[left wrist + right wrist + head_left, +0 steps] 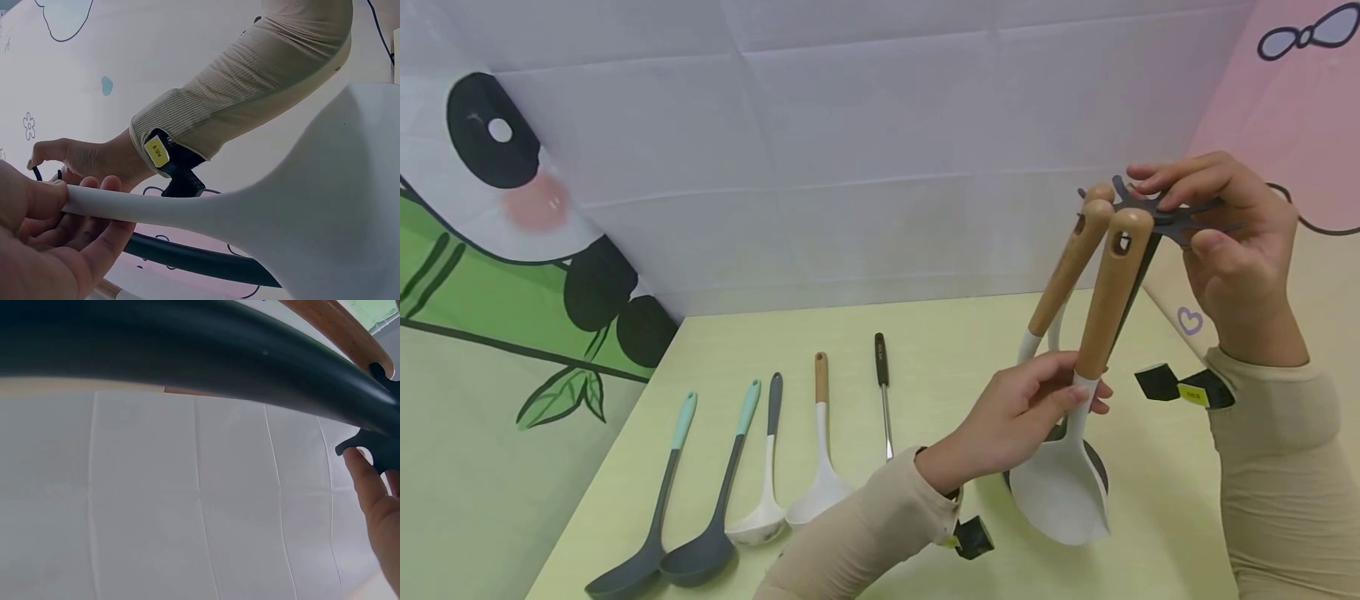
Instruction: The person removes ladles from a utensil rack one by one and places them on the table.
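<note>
A white ladle [1060, 492] with a wooden handle [1108, 300] is upright beside a dark utensil stand [1180, 221]. My left hand [1030, 408] pinches its white shaft between thumb and fingers, just below the wood; the left wrist view shows this grip close up. At the top of the stand, my right hand [1247, 225] holds the hooked dark crown with curled fingers and thumb. The ladle's handle hole lies right by the crown; whether a hook passes through it I cannot tell. Another wooden-handled utensil [1067, 275] hangs behind, its head hidden.
On the pale table [955, 333] lie a mint-handled dark turner-like utensil [632, 571], a mint-handled dark ladle [700, 558], a white ladle with grey handle [763, 525] and one with wooden handle [820, 492]. A black-handled metal utensil [882, 367] is partly behind the left sleeve.
</note>
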Demonstrator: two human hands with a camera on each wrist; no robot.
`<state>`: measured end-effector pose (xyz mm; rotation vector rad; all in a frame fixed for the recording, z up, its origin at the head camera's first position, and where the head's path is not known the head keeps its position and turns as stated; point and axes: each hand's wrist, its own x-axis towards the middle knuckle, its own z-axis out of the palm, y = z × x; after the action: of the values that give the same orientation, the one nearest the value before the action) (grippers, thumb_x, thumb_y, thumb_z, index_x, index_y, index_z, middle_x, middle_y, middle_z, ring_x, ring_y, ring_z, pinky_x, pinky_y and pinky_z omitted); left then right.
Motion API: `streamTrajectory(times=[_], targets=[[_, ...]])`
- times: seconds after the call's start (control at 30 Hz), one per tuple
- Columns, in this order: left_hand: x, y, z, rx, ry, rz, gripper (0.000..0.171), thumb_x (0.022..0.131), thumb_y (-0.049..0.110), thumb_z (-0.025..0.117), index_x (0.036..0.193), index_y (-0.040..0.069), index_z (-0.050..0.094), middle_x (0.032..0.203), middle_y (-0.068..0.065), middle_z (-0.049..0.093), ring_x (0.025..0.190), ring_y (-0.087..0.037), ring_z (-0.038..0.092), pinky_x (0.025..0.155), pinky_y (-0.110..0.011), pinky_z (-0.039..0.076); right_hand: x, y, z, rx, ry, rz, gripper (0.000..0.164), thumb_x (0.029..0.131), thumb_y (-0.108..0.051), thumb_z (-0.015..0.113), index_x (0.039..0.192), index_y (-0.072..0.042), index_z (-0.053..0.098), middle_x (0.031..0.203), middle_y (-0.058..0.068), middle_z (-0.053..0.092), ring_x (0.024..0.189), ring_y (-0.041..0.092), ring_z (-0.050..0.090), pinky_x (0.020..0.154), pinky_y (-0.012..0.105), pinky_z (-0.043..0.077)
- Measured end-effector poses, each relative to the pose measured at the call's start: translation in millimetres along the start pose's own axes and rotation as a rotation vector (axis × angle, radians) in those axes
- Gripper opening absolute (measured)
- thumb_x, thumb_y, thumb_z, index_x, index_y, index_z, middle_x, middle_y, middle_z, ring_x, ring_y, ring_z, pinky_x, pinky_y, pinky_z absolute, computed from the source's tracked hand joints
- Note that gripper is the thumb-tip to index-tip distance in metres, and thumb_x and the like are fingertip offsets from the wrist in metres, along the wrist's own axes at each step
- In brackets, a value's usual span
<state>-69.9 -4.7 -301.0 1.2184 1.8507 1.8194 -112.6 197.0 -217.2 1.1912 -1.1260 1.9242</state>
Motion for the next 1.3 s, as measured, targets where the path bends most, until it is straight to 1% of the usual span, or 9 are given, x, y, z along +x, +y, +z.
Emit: streamTrajectory(times=[0.23, 0.3, 0.5, 0.67, 0.8, 0.93, 1.03, 1.13, 1.3], targets=[[-7.2, 1.3, -3.4, -0.035, 0.001, 0.016, 0.030, 0.102, -0.002, 0.050, 0.131, -0.009, 0.053, 0.116, -0.027, 0.066, 0.099, -0.008, 0.069, 0.094, -0.022, 0.050, 0, 2, 0, 0.023, -0.007, -0.004, 0.039, 0.070, -0.001, 0.083, 0.080, 0.022, 0.053, 0.091, 0.026, 0.062, 0.102, 0.038, 0.064, 0.089, 0.030, 0.056], [-9.8, 3.1, -4.9, -0.049, -0.004, 0.026, 0.030, 0.102, -0.002, 0.051, 0.131, -0.010, 0.053, 0.116, -0.029, 0.065, 0.099, -0.011, 0.070, 0.094, -0.024, 0.051, 1, 3, -1, 0.043, -0.006, -0.007, 0.040, 0.069, 0.000, 0.083, 0.079, 0.022, 0.052, 0.091, 0.026, 0.062, 0.101, 0.038, 0.064, 0.087, 0.031, 0.056], [-18.4, 10.4, -13.1, -0.092, -0.015, 0.058, 0.032, 0.100, -0.007, 0.051, 0.131, -0.012, 0.051, 0.113, -0.035, 0.063, 0.098, -0.035, 0.069, 0.091, -0.030, 0.055, 3, 4, -1, 0.078, -0.020, -0.004, 0.041, 0.068, 0.001, 0.084, 0.079, 0.023, 0.051, 0.091, 0.028, 0.062, 0.100, 0.039, 0.065, 0.089, 0.034, 0.056], [-25.3, 14.5, -26.2, -0.090, -0.007, 0.104, 0.030, 0.098, -0.010, 0.052, 0.127, -0.015, 0.052, 0.110, -0.036, 0.062, 0.095, -0.034, 0.070, 0.090, -0.035, 0.056, 6, 5, -2, 0.083, -0.041, -0.009, 0.037, 0.069, 0.001, 0.081, 0.080, 0.021, 0.052, 0.091, 0.027, 0.062, 0.101, 0.038, 0.065, 0.093, 0.035, 0.054], [-31.2, 14.9, -37.9, -0.058, 0.031, 0.129, 0.031, 0.097, -0.011, 0.053, 0.127, -0.016, 0.051, 0.109, -0.035, 0.062, 0.095, -0.040, 0.069, 0.088, -0.039, 0.057, 5, 4, -3, 0.084, -0.038, 0.000, 0.035, 0.068, 0.001, 0.080, 0.079, 0.020, 0.053, 0.092, 0.026, 0.063, 0.102, 0.038, 0.065, 0.093, 0.034, 0.054], [-35.9, 15.3, -48.8, -0.057, 0.078, 0.116, 0.030, 0.097, -0.011, 0.052, 0.127, -0.017, 0.051, 0.110, -0.037, 0.061, 0.095, -0.051, 0.065, 0.085, -0.042, 0.058, 5, 3, -5, 0.092, -0.034, 0.018, 0.033, 0.067, 0.002, 0.079, 0.079, 0.020, 0.053, 0.092, 0.026, 0.063, 0.103, 0.039, 0.065, 0.094, 0.035, 0.053], [-38.2, 14.9, -56.5, -0.065, 0.116, 0.098, 0.029, 0.097, -0.010, 0.052, 0.125, -0.017, 0.052, 0.110, -0.037, 0.061, 0.094, -0.054, 0.063, 0.084, -0.043, 0.059, 5, 3, -6, 0.099, -0.043, 0.024, 0.032, 0.068, 0.003, 0.078, 0.079, 0.020, 0.053, 0.093, 0.027, 0.063, 0.104, 0.039, 0.064, 0.094, 0.035, 0.053], [-39.7, 13.1, -63.3, -0.077, 0.154, 0.069, 0.027, 0.097, -0.008, 0.053, 0.123, -0.016, 0.054, 0.109, -0.036, 0.062, 0.094, -0.047, 0.066, 0.084, -0.044, 0.059, 6, 3, -8, 0.106, -0.049, 0.026, 0.031, 0.067, 0.003, 0.077, 0.079, 0.020, 0.053, 0.093, 0.027, 0.063, 0.104, 0.039, 0.064, 0.093, 0.035, 0.054], [-40.1, 7.4, -72.4, -0.101, 0.195, 0.030, 0.027, 0.098, -0.006, 0.053, 0.123, -0.014, 0.055, 0.110, -0.032, 0.062, 0.091, -0.018, 0.071, 0.084, -0.045, 0.058, 7, 4, -9, 0.127, -0.061, 0.019, 0.029, 0.067, 0.005, 0.074, 0.079, 0.020, 0.053, 0.092, 0.028, 0.064, 0.103, 0.040, 0.065, 0.093, 0.035, 0.054]])
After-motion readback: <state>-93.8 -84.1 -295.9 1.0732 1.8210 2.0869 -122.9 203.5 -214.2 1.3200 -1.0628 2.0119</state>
